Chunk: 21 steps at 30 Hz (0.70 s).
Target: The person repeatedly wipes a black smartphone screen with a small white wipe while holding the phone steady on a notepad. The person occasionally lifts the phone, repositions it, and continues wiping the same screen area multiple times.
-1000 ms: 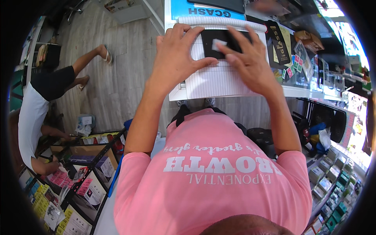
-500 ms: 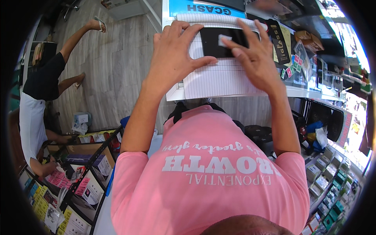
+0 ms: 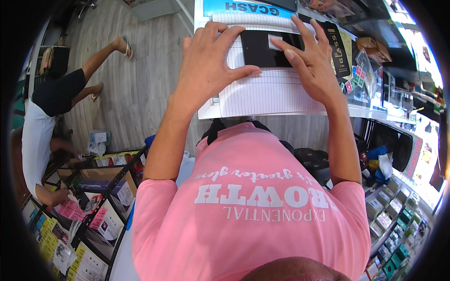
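Observation:
A smartphone (image 3: 256, 57) with a glossy black face lies flat and crosswise on a lined notebook (image 3: 262, 96). My left hand (image 3: 204, 68) brackets its left end, thumb along the near edge and forefinger at the far edge. Over the right part of the phone is my right hand (image 3: 313, 65), fingers spread. Its forefinger tip rests on a small white square piece (image 3: 275, 41), perhaps a wipe or sticker, on the black face. The thumb is bent near the phone's near edge, and two fingers reach past its far right corner.
Right of the notebook lie a black printed packet (image 3: 338, 51), small coloured cards (image 3: 357, 77) and a brown box (image 3: 375, 49). A blue sign (image 3: 253, 8) is beyond. Behind at left, another person (image 3: 40, 136) leans over shelves of boxed goods (image 3: 108, 187).
My right forefinger and the white piece have shifted slightly to the right and away across the phone. The left hand keeps its place. The other person has moved a little.

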{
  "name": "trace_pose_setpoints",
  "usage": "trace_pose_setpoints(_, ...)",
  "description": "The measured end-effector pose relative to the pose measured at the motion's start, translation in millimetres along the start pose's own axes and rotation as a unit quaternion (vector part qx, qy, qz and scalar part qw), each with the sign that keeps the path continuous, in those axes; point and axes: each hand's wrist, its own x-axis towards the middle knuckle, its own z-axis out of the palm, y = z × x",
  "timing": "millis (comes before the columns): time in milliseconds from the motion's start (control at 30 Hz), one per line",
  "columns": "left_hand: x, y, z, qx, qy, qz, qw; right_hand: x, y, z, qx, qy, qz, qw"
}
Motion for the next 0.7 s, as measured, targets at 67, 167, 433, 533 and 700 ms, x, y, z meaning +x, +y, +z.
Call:
trace_pose_setpoints(67, 1.6, -1.8, 4.6, -0.006, 0.007, 0.009, 1.0, 6.4, -18.8, 9.5, 0.023, -0.012, -0.019, 0.999)
trace_pose_setpoints(167, 1.4, -2.8, 5.1, 0.0, 0.012, 0.017, 1.0, 3.3, -32.9, 11.1, 0.022, -0.014, -0.024, 0.999)
trace_pose_setpoints(433, 1.5, -0.8, 4.4, 0.002, -0.001, -0.006, 1.0, -40.8, -22.3, -4.1, -0.084, -0.031, 0.09, 0.992)
trace_pose_setpoints(533, 3.1, -0.1, 2.4, -0.005, -0.009, -0.006, 1.0, -13.8, -62.0, 6.1, 0.02, -0.011, 0.058, 0.998)
trace_pose_setpoints(700, 1.3, 2.8, -2.2, 0.003, -0.012, -0.013, 1.0, -29.7, 5.4, 1.5, -0.081, 0.043, 0.175, 0.98)
